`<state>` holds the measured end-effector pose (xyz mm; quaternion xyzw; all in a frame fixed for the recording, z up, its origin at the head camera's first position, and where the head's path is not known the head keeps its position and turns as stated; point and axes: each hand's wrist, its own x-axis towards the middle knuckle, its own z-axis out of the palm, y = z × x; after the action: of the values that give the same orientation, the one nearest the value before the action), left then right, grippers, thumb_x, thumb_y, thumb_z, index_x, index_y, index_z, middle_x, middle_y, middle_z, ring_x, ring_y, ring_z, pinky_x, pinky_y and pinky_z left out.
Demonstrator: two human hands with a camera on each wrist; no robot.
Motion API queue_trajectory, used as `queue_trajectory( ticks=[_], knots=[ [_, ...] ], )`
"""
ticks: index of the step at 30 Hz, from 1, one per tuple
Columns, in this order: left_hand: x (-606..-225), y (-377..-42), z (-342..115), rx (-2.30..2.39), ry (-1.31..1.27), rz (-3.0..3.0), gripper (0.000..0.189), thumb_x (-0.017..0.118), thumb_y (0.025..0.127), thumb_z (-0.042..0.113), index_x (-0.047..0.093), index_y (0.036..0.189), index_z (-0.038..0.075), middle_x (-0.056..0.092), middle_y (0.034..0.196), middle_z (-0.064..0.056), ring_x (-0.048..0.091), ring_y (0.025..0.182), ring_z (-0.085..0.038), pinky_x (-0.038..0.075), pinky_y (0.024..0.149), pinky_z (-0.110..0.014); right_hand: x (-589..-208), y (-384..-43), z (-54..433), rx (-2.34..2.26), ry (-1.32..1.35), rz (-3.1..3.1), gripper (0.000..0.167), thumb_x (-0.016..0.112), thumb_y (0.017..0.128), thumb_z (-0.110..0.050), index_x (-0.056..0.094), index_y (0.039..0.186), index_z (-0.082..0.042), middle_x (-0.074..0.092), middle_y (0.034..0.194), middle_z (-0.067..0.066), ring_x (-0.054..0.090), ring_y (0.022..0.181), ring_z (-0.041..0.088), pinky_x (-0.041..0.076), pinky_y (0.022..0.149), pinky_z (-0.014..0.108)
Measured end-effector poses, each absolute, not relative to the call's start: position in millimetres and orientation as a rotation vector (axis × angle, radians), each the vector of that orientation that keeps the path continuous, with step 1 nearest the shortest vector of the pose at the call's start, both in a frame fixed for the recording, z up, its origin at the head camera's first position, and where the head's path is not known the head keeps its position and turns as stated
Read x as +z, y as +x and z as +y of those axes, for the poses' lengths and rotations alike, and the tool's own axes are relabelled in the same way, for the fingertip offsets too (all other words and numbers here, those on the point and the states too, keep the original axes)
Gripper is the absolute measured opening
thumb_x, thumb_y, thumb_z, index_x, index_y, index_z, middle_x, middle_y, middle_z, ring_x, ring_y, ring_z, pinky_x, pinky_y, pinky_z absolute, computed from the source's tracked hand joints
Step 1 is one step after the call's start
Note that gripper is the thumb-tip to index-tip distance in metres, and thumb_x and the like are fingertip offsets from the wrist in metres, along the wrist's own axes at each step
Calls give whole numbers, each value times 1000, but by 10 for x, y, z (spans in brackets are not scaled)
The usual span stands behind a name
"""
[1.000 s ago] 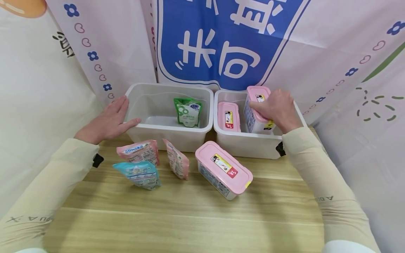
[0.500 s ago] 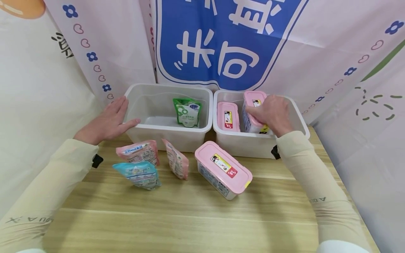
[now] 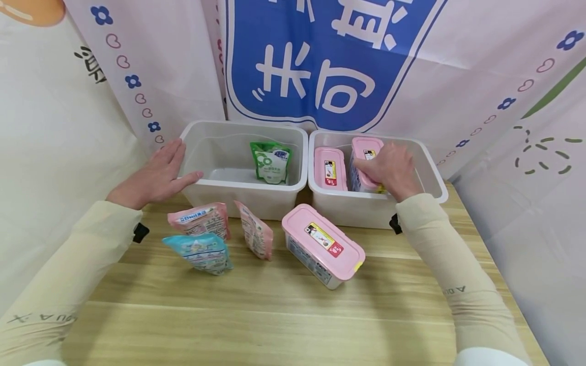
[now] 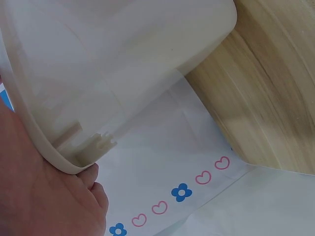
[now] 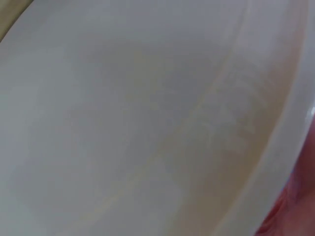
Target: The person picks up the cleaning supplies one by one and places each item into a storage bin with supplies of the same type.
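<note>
My right hand (image 3: 392,165) grips a pink-lidded plastic box (image 3: 366,145) from above, inside the right white bin (image 3: 352,211). Left of it in that bin sits a similar pink-lidded box (image 3: 337,175). My left hand (image 3: 153,175) rests at the left end of the left white bin (image 3: 242,201), fingers along the rim and thumb over the front corner. In the left wrist view this hand (image 4: 49,191) touches the bin's rim (image 4: 54,160). A green and white pouch (image 3: 272,163) stands in the left bin. The right wrist view is mostly filled by the bin's pale wall (image 5: 123,123).
On the wooden table (image 3: 274,325), before the bins, stand a blue pouch (image 3: 203,252), a pink pouch (image 3: 203,218) behind it and another pink pouch (image 3: 256,234). A third pink-lidded box (image 3: 322,244) lies slantwise beside them. Printed cloth (image 3: 293,76) hangs behind the bins.
My right hand has lowered the pink-lidded box deeper into the right bin and shifted it left, toward the box there. The left hand has stayed on its bin.
</note>
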<state>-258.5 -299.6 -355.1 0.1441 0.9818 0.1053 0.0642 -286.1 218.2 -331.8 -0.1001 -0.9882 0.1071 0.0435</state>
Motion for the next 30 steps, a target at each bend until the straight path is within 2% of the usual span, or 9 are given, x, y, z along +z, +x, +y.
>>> queue_trajectory(
  ticks=[7, 21, 30],
  knots=[
    [-3559, -2579, -3002, 325, 437, 2971, 103, 37, 105, 67, -10, 166, -2, -16, 175, -25, -6, 163, -51, 4, 131, -71, -3390, -2859, 2171, 344, -348, -3038, 70, 67, 85, -68, 67, 95, 1, 69, 77, 14, 64, 59, 26, 42, 48, 27],
    [-3545, -2584, -3004, 325, 437, 2962, 103, 36, 105, 68, -11, 166, -1, -17, 175, -25, -8, 163, -50, 2, 131, -70, -3478, -2874, 2156, 279, -284, -3013, 69, 67, 85, -68, 67, 88, 1, 68, 77, 16, 61, 62, 27, 37, 53, 30],
    [-3550, -2586, -3005, 339, 439, 2952, 103, 35, 105, 68, -13, 166, -1, -20, 174, -24, -10, 163, -49, 1, 131, -69, -3536, -2865, 2143, 265, -268, -3023, 71, 66, 86, -67, 68, 105, 2, 70, 84, 18, 64, 67, 30, 39, 54, 29]
  ],
)
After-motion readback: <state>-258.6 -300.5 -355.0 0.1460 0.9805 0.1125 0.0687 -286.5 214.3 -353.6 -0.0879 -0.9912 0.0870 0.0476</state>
